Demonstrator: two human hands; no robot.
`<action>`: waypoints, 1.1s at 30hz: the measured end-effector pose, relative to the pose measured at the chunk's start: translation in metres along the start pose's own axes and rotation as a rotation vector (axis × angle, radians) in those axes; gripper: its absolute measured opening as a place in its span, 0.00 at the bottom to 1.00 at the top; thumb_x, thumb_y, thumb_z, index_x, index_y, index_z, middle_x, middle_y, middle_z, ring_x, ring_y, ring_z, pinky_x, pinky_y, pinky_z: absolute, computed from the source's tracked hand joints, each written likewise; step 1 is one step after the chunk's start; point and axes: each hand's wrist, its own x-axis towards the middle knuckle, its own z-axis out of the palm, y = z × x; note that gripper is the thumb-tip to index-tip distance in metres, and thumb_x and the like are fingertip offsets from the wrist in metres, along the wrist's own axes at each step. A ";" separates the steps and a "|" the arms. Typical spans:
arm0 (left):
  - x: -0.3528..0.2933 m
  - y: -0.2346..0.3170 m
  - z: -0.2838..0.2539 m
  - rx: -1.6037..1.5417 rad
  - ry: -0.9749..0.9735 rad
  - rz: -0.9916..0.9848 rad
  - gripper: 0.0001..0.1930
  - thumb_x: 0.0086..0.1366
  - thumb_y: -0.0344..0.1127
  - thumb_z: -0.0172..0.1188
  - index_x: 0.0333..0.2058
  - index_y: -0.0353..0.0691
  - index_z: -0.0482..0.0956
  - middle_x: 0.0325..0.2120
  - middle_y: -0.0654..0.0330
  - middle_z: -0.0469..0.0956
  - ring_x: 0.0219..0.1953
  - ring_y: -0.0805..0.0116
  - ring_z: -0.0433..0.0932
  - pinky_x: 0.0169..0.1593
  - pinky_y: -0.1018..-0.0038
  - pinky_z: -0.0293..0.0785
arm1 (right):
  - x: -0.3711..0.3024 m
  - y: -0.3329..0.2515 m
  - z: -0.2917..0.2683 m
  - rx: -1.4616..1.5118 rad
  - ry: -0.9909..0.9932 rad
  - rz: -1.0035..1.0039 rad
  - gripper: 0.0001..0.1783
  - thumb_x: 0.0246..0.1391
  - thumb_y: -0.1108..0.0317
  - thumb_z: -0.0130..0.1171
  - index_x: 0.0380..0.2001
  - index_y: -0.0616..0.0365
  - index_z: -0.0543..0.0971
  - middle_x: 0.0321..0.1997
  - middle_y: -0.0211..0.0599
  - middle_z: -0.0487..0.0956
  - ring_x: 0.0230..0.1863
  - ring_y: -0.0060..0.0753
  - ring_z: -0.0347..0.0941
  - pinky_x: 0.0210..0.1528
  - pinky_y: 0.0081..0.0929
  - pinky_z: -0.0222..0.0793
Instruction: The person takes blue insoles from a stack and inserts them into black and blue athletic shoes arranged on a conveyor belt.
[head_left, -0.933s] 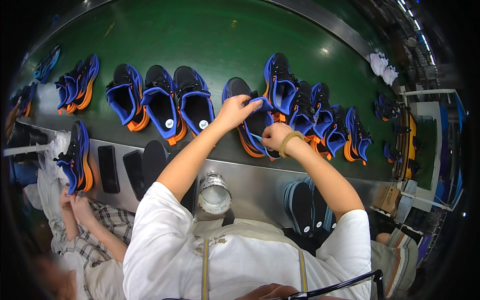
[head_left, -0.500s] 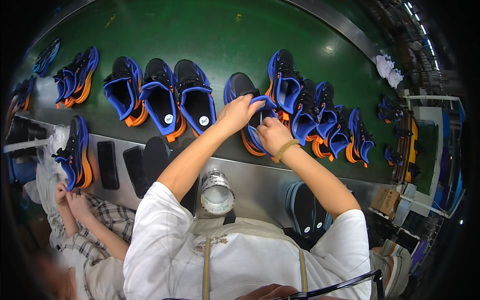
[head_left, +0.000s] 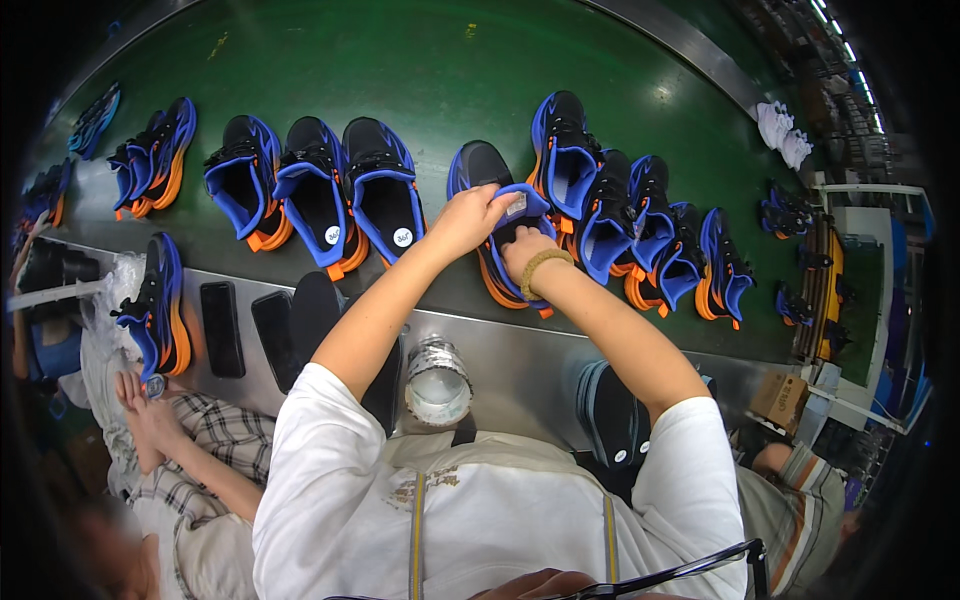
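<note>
Shoe [head_left: 482, 168], just one, has two hands [head_left: 465, 223] [head_left: 527, 256] on it.

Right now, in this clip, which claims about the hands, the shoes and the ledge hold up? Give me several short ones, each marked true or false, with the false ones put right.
1. The left hand holds a black, blue and orange sports shoe at its opening. True.
2. A tan braided bracelet circles the wrist of the right hand. True.
3. The right hand is well apart from that shoe. False: its fingers reach into the opening.
4. A round, translucent-looking container stands on the grey metal ledge. True.
5. The container is the only thing on that ledge. False: a black rectangular phone lies to its left.
6. Every shoe in view is mainly black. False: whitish shoes sit at the upper right.
</note>
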 end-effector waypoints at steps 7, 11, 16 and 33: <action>0.004 0.001 0.000 -0.095 -0.035 -0.063 0.16 0.58 0.44 0.49 0.33 0.34 0.73 0.18 0.52 0.71 0.21 0.65 0.69 0.27 0.72 0.65 | -0.007 0.000 -0.016 -0.348 -0.319 -0.148 0.16 0.44 0.65 0.50 0.39 0.52 0.76 0.53 0.42 0.63 0.54 0.42 0.57 0.54 0.31 0.53; 0.001 0.013 0.009 -0.307 0.099 -0.276 0.20 0.55 0.46 0.53 0.33 0.30 0.73 0.16 0.59 0.71 0.20 0.75 0.66 0.25 0.76 0.64 | 0.014 -0.004 -0.004 -0.269 -0.338 -0.144 0.21 0.39 0.66 0.56 0.42 0.53 0.73 0.53 0.39 0.65 0.54 0.41 0.58 0.53 0.31 0.55; -0.010 0.027 0.034 -0.109 0.422 -0.073 0.20 0.55 0.46 0.53 0.35 0.31 0.72 0.30 0.47 0.73 0.32 0.50 0.73 0.36 0.67 0.68 | 0.016 0.008 -0.022 -0.007 -0.377 -0.115 0.27 0.37 0.66 0.57 0.46 0.54 0.69 0.51 0.46 0.66 0.57 0.43 0.57 0.56 0.35 0.53; -0.020 0.008 0.035 0.266 0.452 0.392 0.18 0.50 0.37 0.58 0.36 0.31 0.69 0.20 0.54 0.70 0.20 0.56 0.69 0.25 0.69 0.66 | 0.058 -0.006 -0.021 -0.125 -0.374 -0.081 0.19 0.42 0.63 0.48 0.40 0.57 0.72 0.49 0.51 0.66 0.50 0.42 0.63 0.53 0.35 0.54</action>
